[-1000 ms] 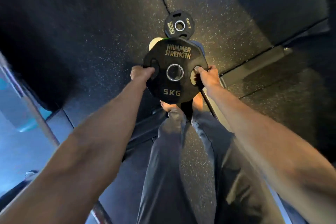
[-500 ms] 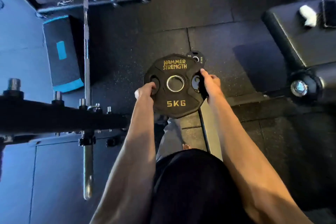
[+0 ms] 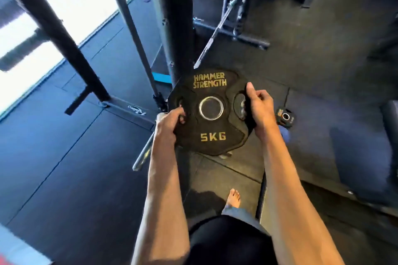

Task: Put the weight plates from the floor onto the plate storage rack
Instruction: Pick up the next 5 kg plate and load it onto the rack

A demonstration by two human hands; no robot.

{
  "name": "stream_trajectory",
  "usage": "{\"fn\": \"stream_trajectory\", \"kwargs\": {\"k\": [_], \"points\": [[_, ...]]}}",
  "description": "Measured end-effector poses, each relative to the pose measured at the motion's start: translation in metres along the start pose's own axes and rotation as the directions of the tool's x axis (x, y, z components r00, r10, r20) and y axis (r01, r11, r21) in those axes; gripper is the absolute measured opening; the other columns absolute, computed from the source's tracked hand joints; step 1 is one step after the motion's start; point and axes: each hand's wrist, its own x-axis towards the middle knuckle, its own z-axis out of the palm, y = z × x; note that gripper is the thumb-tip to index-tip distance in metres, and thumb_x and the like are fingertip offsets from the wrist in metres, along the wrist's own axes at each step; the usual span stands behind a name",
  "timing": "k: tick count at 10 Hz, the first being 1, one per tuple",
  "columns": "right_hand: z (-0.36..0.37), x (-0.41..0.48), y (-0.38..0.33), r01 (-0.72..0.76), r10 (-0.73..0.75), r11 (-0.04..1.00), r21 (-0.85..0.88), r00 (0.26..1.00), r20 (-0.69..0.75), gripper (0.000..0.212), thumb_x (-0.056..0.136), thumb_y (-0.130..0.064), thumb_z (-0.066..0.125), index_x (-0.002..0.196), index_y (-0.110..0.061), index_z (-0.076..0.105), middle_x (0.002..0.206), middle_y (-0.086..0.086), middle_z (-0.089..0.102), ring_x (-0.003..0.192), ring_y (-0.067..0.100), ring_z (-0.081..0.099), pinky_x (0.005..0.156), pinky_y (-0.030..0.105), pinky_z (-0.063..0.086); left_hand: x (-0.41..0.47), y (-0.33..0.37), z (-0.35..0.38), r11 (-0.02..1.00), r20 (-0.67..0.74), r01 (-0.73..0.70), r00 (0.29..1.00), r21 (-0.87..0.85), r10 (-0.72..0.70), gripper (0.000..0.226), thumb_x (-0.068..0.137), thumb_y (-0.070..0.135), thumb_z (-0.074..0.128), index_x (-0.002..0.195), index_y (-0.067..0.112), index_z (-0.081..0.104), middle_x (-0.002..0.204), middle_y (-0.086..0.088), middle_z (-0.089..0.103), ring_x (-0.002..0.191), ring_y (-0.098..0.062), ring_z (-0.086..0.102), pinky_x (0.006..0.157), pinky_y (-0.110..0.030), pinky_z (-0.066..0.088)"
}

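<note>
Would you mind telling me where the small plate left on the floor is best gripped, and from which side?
The small plate lies flat on the floor mat with open floor around it. Probably best to come from above and hook fingers under its outer rim, or into a grip cutout if it has one; the picture is too small to show that.

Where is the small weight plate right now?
In the head view, the small plate lies on the floor, just right of the right hand gripping the 5 kg plate.
</note>
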Motion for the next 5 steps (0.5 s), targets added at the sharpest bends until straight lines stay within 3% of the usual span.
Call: {"fn": "stream_trajectory", "kwargs": {"k": [1, 2, 3, 4, 5], "points": [[0.064, -0.049, -0.013, 0.070, -0.070, 0.997, -0.039, 0.997, 0.011, 0.048, 0.074, -0.069, 0.065, 0.073, -0.024, 0.050, 0.069, 0.000, 0.059, 0.065, 0.016, 0.057, 0.067, 0.041, 0.051, -0.024, 0.028, -0.095, 0.998, -0.021, -0.063, 0.998, -0.006, 0.063, 0.013, 0.086, 0.005, 0.055, 0.074, 0.010, 0.054, 0.074, -0.022, 0.060, 0.051, -0.009, 0.057, 0.043, -0.014, 0.044], [0.134, -0.104, -0.029, 0.137, -0.135, 0.990, -0.018, 0.988, 0.072, 0.051, 0.070, -0.073, 0.065, 0.071, -0.023, 0.053, 0.077, 0.004, 0.062, 0.073, 0.020, 0.059, 0.077, 0.049, 0.054, -0.046, 0.051, -0.168, 0.982, -0.075, -0.190, 0.979, -0.004, 0.189, 0.009, 0.088, 0.007, 0.055, 0.080, 0.010, 0.058, 0.066, -0.001, 0.062, 0.060, -0.014, 0.063, 0.039, -0.013, 0.043], [0.200, -0.153, -0.047, 0.169, -0.176, 0.984, 0.061, 0.974, 0.145, 0.045, 0.074, -0.065, 0.067, 0.073, -0.022, 0.052, 0.074, 0.008, 0.058, 0.069, 0.023, 0.054, 0.066, 0.043, 0.046, -0.072, 0.076, -0.240, 0.952, -0.158, -0.298, 0.945, -0.063, 0.286, 0.005, 0.092, 0.010, 0.055, 0.090, 0.006, 0.057, 0.071, -0.003, 0.059, 0.049, -0.006, 0.059, 0.039, -0.012, 0.042], [0.258, -0.193, -0.065, 0.195, -0.208, 0.977, 0.087, 0.958, 0.198, 0.039, 0.081, -0.059, 0.066, 0.075, -0.022, 0.053, 0.076, 0.003, 0.061, 0.072, 0.018, 0.058, 0.069, 0.038, 0.049, -0.092, 0.097, -0.301, 0.931, -0.248, -0.365, 0.904, -0.021, 0.349, 0.020, 0.088, 0.026, 0.064, 0.096, 0.008, 0.060, 0.079, -0.006, 0.063, 0.071, -0.009, 0.065, 0.055, -0.020, 0.050], [0.311, -0.217, -0.078, 0.212, -0.237, 0.970, 0.119, 0.938, 0.255, 0.036, 0.082, -0.060, 0.065, 0.077, -0.024, 0.058, 0.083, 0.005, 0.065, 0.076, 0.020, 0.062, 0.074, 0.040, 0.051, -0.091, 0.125, -0.355, 0.909, -0.282, -0.415, 0.867, 0.044, 0.410, 0.051, 0.080, 0.055, 0.068, 0.093, 0.006, 0.062, 0.089, -0.011, 0.065, 0.087, -0.019, 0.063, 0.076, -0.030, 0.050]]}}
